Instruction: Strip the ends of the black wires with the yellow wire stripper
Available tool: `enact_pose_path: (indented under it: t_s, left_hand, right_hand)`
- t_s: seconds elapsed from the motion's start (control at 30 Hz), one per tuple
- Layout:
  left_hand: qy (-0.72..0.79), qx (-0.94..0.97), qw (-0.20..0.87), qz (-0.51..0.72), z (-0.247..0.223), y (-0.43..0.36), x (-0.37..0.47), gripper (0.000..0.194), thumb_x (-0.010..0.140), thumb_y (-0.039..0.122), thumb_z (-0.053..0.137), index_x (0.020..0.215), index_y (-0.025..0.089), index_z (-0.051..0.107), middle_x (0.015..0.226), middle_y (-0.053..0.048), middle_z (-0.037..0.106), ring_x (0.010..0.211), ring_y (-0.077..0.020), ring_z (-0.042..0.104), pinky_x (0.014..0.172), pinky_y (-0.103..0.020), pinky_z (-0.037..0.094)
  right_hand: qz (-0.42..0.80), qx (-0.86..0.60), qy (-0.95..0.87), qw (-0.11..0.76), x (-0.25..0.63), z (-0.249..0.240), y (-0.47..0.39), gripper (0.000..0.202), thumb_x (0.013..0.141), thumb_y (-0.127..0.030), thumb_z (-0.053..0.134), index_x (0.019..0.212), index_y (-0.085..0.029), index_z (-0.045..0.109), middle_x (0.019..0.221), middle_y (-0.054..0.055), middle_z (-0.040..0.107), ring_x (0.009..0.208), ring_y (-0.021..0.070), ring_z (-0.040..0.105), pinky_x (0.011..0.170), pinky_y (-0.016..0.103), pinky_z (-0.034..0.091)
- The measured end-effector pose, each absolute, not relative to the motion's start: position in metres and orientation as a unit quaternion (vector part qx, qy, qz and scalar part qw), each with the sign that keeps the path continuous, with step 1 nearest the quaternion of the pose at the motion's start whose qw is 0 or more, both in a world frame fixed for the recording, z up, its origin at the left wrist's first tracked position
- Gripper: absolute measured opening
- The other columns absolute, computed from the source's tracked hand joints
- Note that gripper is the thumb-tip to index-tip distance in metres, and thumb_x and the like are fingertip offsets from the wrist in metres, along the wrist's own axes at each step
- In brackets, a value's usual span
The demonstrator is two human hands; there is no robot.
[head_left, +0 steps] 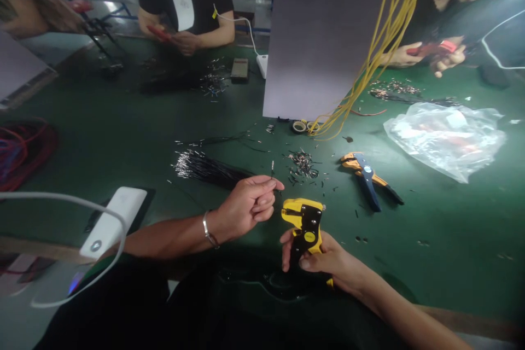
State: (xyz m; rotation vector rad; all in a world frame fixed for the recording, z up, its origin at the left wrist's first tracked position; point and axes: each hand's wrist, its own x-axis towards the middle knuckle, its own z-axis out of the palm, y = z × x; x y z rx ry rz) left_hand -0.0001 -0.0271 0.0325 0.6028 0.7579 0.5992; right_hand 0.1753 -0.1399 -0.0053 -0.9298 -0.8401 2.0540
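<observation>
Left fingers (273, 181) pinch a thin black wire (273, 169); right grips glossy yellow-black pliers (305, 221).

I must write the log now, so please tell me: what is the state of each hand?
Left hand: closed, pinching a thin black wire.
Right hand: closed around a yellow-and-black wire stripper.

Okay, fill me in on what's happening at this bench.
The left hand pinches a thin black wire by its end, tip pointing up. The right hand grips a yellow-and-black wire stripper, its head close by but not touching the wire. A bundle of black wires lies beyond the left hand, beside a pile of small clippings. Across the table, two people hold red-handled tools.
</observation>
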Motion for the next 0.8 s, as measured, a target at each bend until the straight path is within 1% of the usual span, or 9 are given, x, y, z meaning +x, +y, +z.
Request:
enact_pose_path:
  t_s: [0.1,0.27,0.33,0.43,0.6,0.8]
  left_hand:
    - [0.363,0.283,0.844,0.276,0.032,-0.028,0.000,0.011,0.086,0.018,0.055,0.081,0.010,0.060,0.045,0.008,0.030,0.036,-0.0029,0.019,0.035,-0.016,0.018]
    - [0.359,0.283,0.845,0.276,0.030,-0.028,0.000,0.010,0.084,0.019,0.057,0.081,0.011,0.061,0.046,0.009,0.031,0.036,-0.0024,0.020,0.036,-0.016,0.018]
    - [0.359,0.283,0.845,0.276,0.030,-0.028,0.000,0.010,0.084,0.019,0.058,0.081,0.010,0.061,0.045,0.009,0.031,0.036,-0.0022,0.019,0.036,-0.016,0.018]
    - [0.356,0.285,0.845,0.279,0.030,-0.028,0.000,0.010,0.084,0.020,0.058,0.081,0.010,0.061,0.046,0.009,0.031,0.037,-0.0022,0.019,0.037,-0.016,0.018]
    - [0.352,0.290,0.845,0.279,0.030,-0.029,0.000,0.010,0.084,0.020,0.058,0.081,0.010,0.061,0.046,0.009,0.031,0.037,-0.0022,0.018,0.036,-0.016,0.018]
    - [0.358,0.291,0.845,0.270,0.031,-0.029,0.000,0.010,0.084,0.019,0.057,0.081,0.010,0.061,0.045,0.009,0.031,0.036,-0.0023,0.018,0.035,-0.016,0.018]
  right_hand:
    - [0.795,-0.367,-0.329,0.353,0.175,-0.007,-0.140,0.044,0.068,-0.033,0.077,0.105,-0.014,0.063,0.080,0.006,0.069,0.075,0.0187,0.063,0.070,0.030,0.043]
    - [0.805,-0.357,-0.314,0.355,0.174,-0.003,-0.137,0.041,0.063,-0.033,0.080,0.097,-0.014,0.064,0.078,0.004,0.066,0.077,0.0199,0.062,0.072,0.031,0.044]
    - [0.807,-0.350,-0.323,0.350,0.174,-0.001,-0.135,0.037,0.065,-0.035,0.080,0.090,-0.013,0.065,0.077,0.005,0.065,0.076,0.0196,0.061,0.072,0.031,0.043]
    - [0.802,-0.338,-0.352,0.344,0.174,-0.001,-0.134,0.030,0.070,-0.037,0.076,0.083,-0.012,0.064,0.076,0.006,0.065,0.076,0.0190,0.060,0.072,0.031,0.043]
    - [0.787,-0.342,-0.367,0.359,0.173,-0.009,-0.136,0.025,0.077,-0.033,0.072,0.089,-0.013,0.061,0.074,0.005,0.065,0.072,0.0177,0.060,0.072,0.033,0.044]
    - [0.770,-0.374,-0.367,0.363,0.172,-0.012,-0.137,0.026,0.078,-0.035,0.072,0.087,-0.015,0.059,0.069,0.003,0.065,0.069,0.0169,0.061,0.068,0.031,0.044]
